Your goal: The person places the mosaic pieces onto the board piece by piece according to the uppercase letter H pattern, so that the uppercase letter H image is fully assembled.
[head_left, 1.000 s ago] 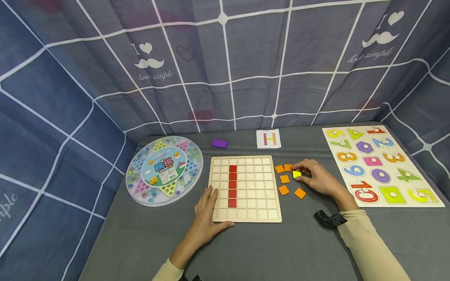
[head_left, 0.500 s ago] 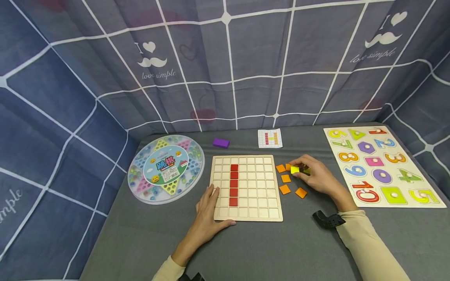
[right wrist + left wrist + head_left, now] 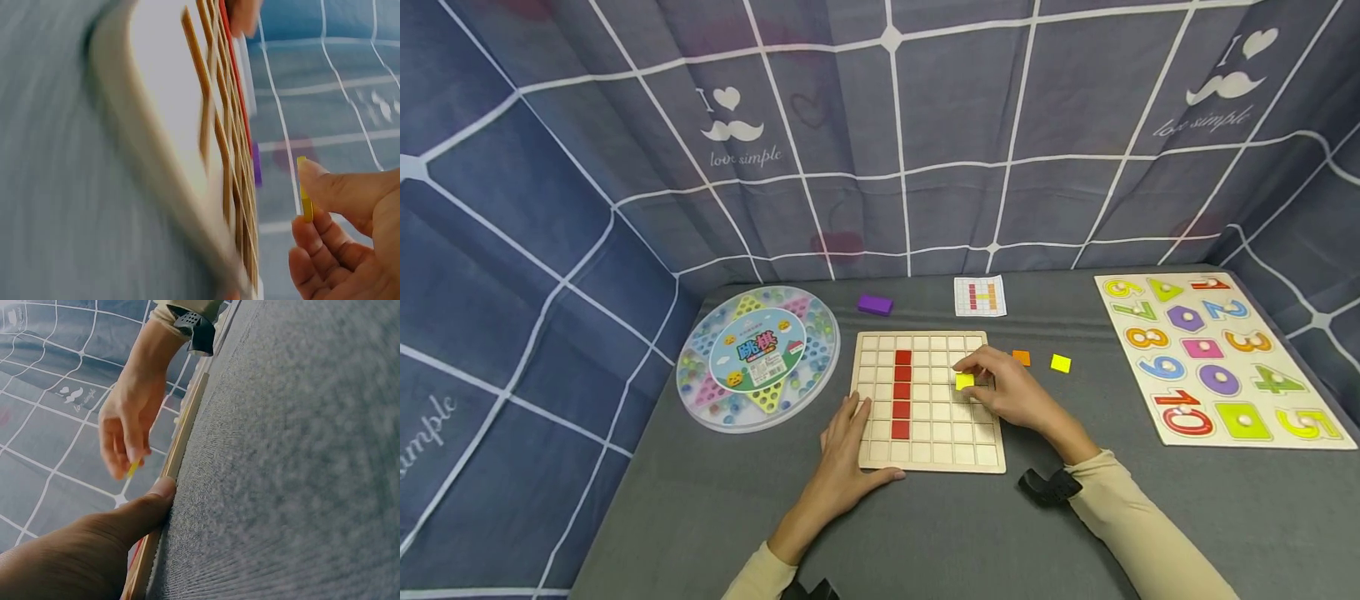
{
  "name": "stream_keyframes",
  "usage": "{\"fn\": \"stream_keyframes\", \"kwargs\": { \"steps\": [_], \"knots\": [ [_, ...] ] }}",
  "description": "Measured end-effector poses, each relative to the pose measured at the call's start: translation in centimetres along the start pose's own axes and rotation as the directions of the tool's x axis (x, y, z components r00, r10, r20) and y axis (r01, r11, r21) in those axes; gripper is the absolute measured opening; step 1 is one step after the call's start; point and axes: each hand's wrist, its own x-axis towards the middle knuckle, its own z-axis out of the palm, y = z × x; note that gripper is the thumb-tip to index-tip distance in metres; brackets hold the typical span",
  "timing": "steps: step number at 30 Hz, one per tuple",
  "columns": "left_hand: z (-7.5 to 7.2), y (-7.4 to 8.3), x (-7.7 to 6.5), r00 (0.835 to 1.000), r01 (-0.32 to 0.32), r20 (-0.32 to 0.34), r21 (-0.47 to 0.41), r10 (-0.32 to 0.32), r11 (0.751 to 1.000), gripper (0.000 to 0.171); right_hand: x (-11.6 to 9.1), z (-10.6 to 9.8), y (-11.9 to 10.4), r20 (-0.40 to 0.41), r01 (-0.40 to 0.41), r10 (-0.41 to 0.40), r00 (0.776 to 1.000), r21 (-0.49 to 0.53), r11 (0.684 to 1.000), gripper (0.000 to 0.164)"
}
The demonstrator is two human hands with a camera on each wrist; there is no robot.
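A square wooden grid board (image 3: pixel 932 454) lies on the grey table with a column of red tiles (image 3: pixel 901 410) in its cells. My left hand (image 3: pixel 846 446) rests at the board's near left corner, fingers straight along the left side. Its thumb (image 3: pixel 164 487) presses the near edge. Over the right part of the board, my right hand (image 3: pixel 1011 387) pinches a yellow square tile (image 3: pixel 964 381) between thumb and fingers. In the right wrist view the yellow tile (image 3: pixel 304 190) stands on edge in that pinch, apart from the board.
An orange tile (image 3: pixel 1021 357) and another yellow tile (image 3: pixel 1060 363) lie right of the board. Behind it are a small pattern card (image 3: pixel 980 297) and a purple block (image 3: pixel 876 305). A round Chinese checkers set (image 3: pixel 758 417) sits left, a number puzzle board (image 3: pixel 1150 400) right.
My right hand has moved left from the loose tiles to above the board, carrying a yellow tile. Another yellow tile now shows on the table. The left hand stays at the board's corner.
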Motion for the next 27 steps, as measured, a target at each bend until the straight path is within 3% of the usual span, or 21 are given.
{"fn": "stream_keyframes", "kwargs": {
  "steps": [12, 27],
  "knots": [
    [0.0, -0.1, 0.1, 1.0, 0.014, 0.005, -0.003, -0.014, 1.0, 0.111, 2.7, 4.3, -1.7, 0.074, -0.001, 0.0, 0.997, 0.017, 1.0, 0.027],
    [-0.1, 0.0, 0.1, 1.0, 0.004, 0.005, -0.01, -0.004, 1.0, 0.111, 2.8, 6.0, -0.6, 0.057, -0.025, 0.025, 0.998, -0.014, 1.0, 0.022]
  ]
}}
